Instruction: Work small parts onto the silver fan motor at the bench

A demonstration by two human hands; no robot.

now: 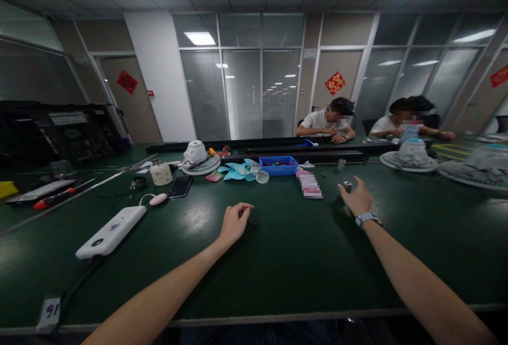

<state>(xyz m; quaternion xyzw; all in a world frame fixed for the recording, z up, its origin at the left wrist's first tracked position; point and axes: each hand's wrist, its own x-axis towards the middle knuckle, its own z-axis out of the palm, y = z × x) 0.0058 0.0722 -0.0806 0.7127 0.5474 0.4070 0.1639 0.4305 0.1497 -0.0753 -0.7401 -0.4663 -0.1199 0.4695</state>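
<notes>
My left hand [235,221] rests near the middle of the dark green table [278,260], fingers curled loosely down, nothing visible in it. My right hand [357,197], with a watch on the wrist, reaches further out and its fingers close around a small silver cylindrical part [347,186]. Beyond the hands lie a light blue fan blade [238,171], a clear round cap [262,176], a blue tray [279,165] of small parts and a white fan motor on its grille [197,157].
A white power bank [111,231] with a cable, a black phone [180,187], a pink oval item [158,199] and a white jar [161,172] lie left. More fan grilles [408,161] stand right. Two seated people [329,123] work across the table.
</notes>
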